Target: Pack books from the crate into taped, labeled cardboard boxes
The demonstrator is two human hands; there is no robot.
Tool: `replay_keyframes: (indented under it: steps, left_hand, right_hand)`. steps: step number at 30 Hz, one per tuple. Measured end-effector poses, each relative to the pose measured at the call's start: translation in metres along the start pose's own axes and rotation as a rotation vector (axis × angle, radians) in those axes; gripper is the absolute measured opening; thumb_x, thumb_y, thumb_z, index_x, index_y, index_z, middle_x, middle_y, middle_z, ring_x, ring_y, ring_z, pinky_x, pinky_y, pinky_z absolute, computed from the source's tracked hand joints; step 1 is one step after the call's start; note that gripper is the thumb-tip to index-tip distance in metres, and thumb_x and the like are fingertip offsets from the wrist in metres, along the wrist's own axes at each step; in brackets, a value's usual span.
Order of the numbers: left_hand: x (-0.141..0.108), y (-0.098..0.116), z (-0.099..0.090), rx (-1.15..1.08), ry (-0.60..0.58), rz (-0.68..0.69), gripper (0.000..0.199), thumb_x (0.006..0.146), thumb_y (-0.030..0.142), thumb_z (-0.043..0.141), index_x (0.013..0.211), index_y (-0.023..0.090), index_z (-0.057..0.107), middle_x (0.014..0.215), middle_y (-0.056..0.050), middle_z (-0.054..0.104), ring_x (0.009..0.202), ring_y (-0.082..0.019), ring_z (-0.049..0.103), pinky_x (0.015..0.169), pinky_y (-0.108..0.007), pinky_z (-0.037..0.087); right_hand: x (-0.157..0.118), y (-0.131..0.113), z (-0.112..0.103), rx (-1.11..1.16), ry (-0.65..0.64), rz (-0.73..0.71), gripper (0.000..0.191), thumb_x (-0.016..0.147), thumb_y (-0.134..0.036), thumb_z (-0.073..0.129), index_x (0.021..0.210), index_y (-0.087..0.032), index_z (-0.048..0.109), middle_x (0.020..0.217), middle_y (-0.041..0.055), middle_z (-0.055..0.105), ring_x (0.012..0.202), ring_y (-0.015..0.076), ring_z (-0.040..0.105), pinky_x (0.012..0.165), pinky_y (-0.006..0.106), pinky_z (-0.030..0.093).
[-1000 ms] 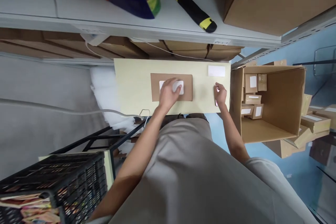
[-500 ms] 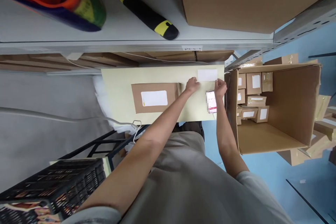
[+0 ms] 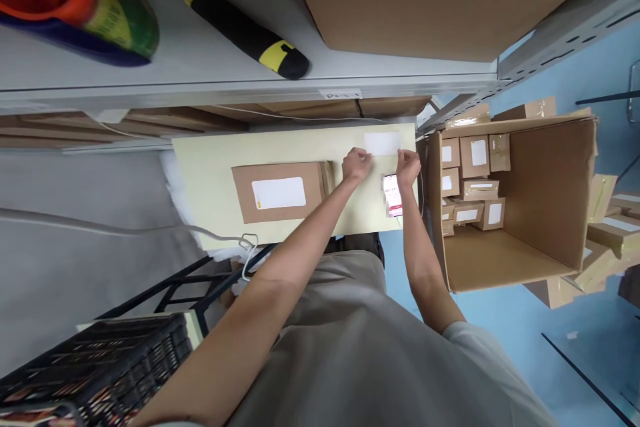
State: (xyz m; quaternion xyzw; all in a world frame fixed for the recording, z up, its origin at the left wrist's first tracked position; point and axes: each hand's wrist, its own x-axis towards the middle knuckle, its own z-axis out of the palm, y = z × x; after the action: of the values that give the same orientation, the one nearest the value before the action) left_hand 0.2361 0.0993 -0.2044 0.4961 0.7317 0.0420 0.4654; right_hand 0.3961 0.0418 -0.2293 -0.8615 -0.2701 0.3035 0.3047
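Between my two hands is a white rectangular label, above the far right part of the pale yellow table. My left hand pinches its near left corner, and my right hand pinches the near right corner. Fingers on both hands are closed. Just below my right hand lies a phone with a lit screen, partly blurred out. A flat brown cardboard box with a white label on top rests to the left of my left forearm.
An open carton holding several small labelled boxes stands right of the table. A shelf ahead bears a black-and-yellow utility knife, an orange-handled container and a large carton. A black crate is at lower left.
My view has shifted slightly, so the table and shelf items appear further left. Both hands keep their pinch on the white label, which has hardly moved relative to the table.
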Motion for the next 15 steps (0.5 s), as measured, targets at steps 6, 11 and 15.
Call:
replay_keyframes:
  steps: [6, 11, 15]
  left_hand:
    - [0.005, 0.002, -0.005, -0.038, -0.005, 0.008, 0.013, 0.104, 0.025, 0.071, 0.093, 0.025, 0.078, 0.118, -0.005, 0.088, 0.117, -0.025, 0.082, 0.104, -0.036, 0.059]
    - [0.003, 0.002, -0.01, -0.093, 0.048, 0.045, 0.006, 0.097, 0.02, 0.076, 0.102, 0.022, 0.079, 0.125, -0.01, 0.086, 0.116, -0.027, 0.081, 0.107, -0.037, 0.059]
    - [0.005, 0.007, -0.022, -0.212, 0.111, 0.175, 0.022, 0.112, 0.038, 0.063, 0.115, 0.022, 0.078, 0.131, -0.009, 0.084, 0.113, -0.022, 0.08, 0.104, -0.033, 0.06]
  right_hand:
    - [-0.002, -0.011, -0.001, -0.055, -0.03, -0.027, 0.031, 0.113, -0.038, 0.062, 0.112, -0.013, 0.08, 0.118, 0.0168, 0.084, 0.103, 0.0253, 0.079, 0.101, 0.036, 0.06]
    - [-0.011, -0.024, -0.003, -0.081, -0.022, -0.102, 0.037, 0.116, -0.043, 0.053, 0.113, -0.017, 0.079, 0.123, 0.0142, 0.081, 0.103, 0.0242, 0.079, 0.094, 0.035, 0.062]
    - [-0.036, -0.038, 0.002, -0.187, -0.07, -0.324, 0.034, 0.117, -0.036, 0.048, 0.117, -0.019, 0.078, 0.134, 0.0161, 0.074, 0.117, 0.0268, 0.077, 0.101, 0.038, 0.06]
